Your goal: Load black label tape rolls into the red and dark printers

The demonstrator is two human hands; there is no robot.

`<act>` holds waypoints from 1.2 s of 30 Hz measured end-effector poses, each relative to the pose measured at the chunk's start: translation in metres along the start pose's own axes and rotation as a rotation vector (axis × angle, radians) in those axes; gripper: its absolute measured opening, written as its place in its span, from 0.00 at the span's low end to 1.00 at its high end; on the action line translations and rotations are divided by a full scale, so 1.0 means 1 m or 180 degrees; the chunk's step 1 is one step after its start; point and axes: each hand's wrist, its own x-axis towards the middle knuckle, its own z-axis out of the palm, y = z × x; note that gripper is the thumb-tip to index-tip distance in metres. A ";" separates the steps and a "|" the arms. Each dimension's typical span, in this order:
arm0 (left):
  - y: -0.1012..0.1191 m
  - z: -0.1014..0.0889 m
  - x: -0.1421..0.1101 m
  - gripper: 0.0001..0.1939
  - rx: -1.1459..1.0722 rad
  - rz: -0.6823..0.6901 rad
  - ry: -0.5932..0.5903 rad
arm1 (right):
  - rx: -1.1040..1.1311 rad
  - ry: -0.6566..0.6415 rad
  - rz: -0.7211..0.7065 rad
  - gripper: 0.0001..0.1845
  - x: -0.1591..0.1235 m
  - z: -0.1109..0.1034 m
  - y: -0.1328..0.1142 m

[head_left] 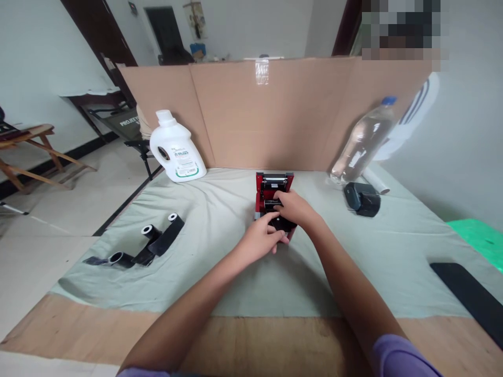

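Observation:
In the middle of the cloth stands a small red and black printer-like device (275, 183), its lid raised and a shiny roller showing in the lid. My left hand (261, 238) grips its front left part, thumb on top and fingers bent at the front. My right hand (293, 207) reaches in from the right, fingers curled down beside a dark roll (270, 205) inside the body. What the right fingertips pinch, if anything, is hidden. Both hands are close together, and they cover much of the device's interior.
Black ribbon rolls (167, 241) lie at the left. A white jug (176, 152) and a clear bottle (363, 141) stand before a cardboard screen (271, 115). To the right are a dark device (361, 199), a white tube (376, 180) and a black flat object (467, 298). A person is behind the screen.

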 end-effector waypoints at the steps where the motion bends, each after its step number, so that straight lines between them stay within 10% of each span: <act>1: 0.000 -0.001 0.002 0.31 -0.0062 -0.0038 0.0011 | -0.0030 0.0003 0.0008 0.13 0.003 0.001 0.000; 10: 0.004 -0.005 -0.005 0.17 0.1873 0.0703 0.0628 | -0.0029 0.0043 -0.0153 0.10 0.015 0.003 0.002; 17: 0.012 0.005 -0.010 0.18 0.3396 0.0328 0.0552 | 0.1214 -0.0026 0.0021 0.22 0.003 -0.028 0.036; 22: 0.010 0.008 -0.009 0.16 0.3611 0.0501 0.0427 | 0.2250 0.1162 0.0294 0.31 0.015 -0.018 0.048; 32: 0.010 0.012 -0.014 0.13 0.3419 0.0721 0.0464 | 0.2877 0.1297 0.0043 0.15 -0.019 0.027 0.041; 36: 0.014 0.005 -0.016 0.12 0.3245 0.0839 0.0447 | 0.3617 0.1024 0.0145 0.33 -0.033 0.052 0.040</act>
